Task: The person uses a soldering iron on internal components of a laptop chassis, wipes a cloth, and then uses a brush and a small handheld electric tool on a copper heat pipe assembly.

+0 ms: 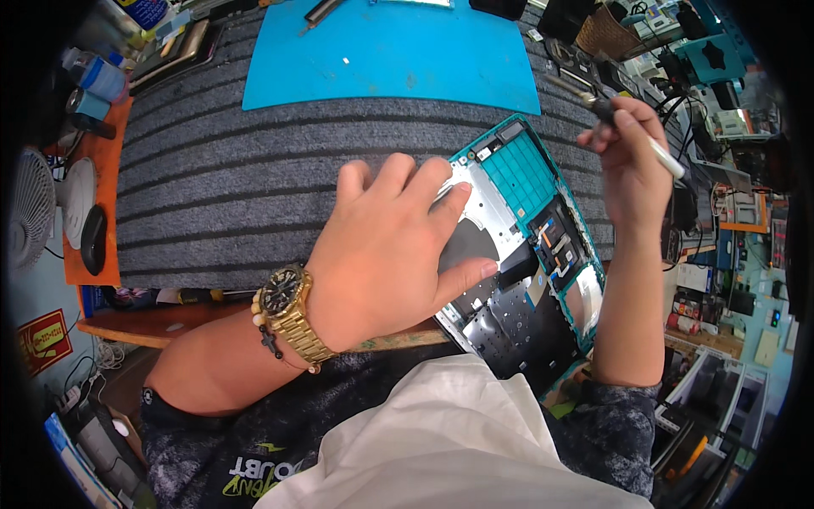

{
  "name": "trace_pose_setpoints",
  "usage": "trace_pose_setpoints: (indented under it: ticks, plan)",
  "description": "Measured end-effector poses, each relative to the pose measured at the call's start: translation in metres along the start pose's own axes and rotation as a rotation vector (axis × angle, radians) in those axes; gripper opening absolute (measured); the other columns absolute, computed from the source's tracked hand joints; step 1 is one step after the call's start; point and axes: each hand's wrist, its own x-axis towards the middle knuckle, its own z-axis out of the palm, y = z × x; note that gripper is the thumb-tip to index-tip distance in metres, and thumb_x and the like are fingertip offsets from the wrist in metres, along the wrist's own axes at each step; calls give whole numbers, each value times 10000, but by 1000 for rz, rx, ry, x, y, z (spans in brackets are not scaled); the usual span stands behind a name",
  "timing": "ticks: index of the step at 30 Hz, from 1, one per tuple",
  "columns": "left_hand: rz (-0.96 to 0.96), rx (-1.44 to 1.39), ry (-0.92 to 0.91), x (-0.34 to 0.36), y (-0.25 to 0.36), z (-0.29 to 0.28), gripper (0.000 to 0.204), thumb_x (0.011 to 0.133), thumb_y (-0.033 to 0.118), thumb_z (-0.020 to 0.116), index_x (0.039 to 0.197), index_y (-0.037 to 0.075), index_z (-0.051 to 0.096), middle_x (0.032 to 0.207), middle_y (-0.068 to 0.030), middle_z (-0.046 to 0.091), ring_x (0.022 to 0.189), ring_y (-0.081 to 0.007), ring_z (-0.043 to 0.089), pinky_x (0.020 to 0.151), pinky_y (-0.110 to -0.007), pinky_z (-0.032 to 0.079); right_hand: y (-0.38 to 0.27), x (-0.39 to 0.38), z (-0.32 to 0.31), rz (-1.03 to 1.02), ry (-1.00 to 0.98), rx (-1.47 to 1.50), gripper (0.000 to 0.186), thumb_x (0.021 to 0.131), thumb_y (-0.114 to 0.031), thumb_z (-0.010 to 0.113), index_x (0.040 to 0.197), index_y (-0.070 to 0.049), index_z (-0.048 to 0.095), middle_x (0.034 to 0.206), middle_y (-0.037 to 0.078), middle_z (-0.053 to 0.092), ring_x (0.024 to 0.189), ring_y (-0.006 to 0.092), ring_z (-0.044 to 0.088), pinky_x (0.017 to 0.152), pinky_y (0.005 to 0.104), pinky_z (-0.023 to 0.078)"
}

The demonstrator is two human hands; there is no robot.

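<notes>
My left hand point(381, 246), palm down with fingers spread, lies over the left edge of an opened laptop case point(517, 182). Its thumb and index finger reach onto the bare metal plate inside. The case has a teal rim, a black inner panel, small flat cables and a teal ribbed area, and it lies tilted at the table's front edge. My right hand point(632, 153) is raised beyond the case's right side, its fingers closed round a soldering iron point(666, 158) with a metal tip, dark grip and pale handle. The tip points to the far left, apart from the case.
A grey striped mat point(212, 195) covers the table. A blue work mat point(390, 64) lies at the back, with a small white piece and a dark tool point(320, 14) on it. A fan point(34, 208) and containers stand left; a teal microscope point(704, 64) and cables crowd the right.
</notes>
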Motion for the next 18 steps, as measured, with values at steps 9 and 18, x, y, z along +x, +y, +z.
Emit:
trace_pose_setpoints:
  ticks: [9, 18]
  plan:
    - [-15, -9, -29, -2, -2, 0, 699, 954, 552, 816, 1431, 51, 717, 1467, -147, 616, 1269, -347, 575, 1044, -528, 402, 34, 16, 27, 105, 91, -166, 176, 1055, -84, 771, 1203, 8, 751, 936, 61, 727, 833, 156, 704, 819, 314, 616]
    - [-13, -14, -28, -4, -2, 0, 712, 945, 554, 827, 1440, 55, 711, 1496, -163, 607, 1278, -342, 569, 1048, -518, 394, 43, 16, 35, 128, 108, -187, 167, 1063, -88, 786, 1198, 7, 765, 984, 83, 781, 855, 148, 736, 798, 287, 604]
